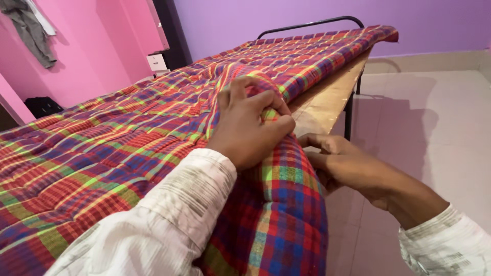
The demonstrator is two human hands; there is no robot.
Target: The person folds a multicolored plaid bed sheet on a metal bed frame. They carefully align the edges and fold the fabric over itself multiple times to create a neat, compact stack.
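1. Where the checked mattress (128, 138) lies across the bed frame (312, 24), its near edge is seen lifted and bunched over the side of the plywood board (327, 97).
2. The left hand (250, 125) is closed on the top of the raised fold, with the fingers curled tightly into the red, blue and green cloth.
3. The right hand (340, 161) is placed just beside the hanging edge, below the left hand; its fingers are bent against the cloth, but whether a firm hold is taken cannot be told.
4. Both forearms are covered by pale sleeves (169, 220).
5. The board is left exposed at the right of the mattress, above the tiled floor (434, 128).
6. A grey garment (30, 28) is hung on the pink wall (97, 46) at upper left.
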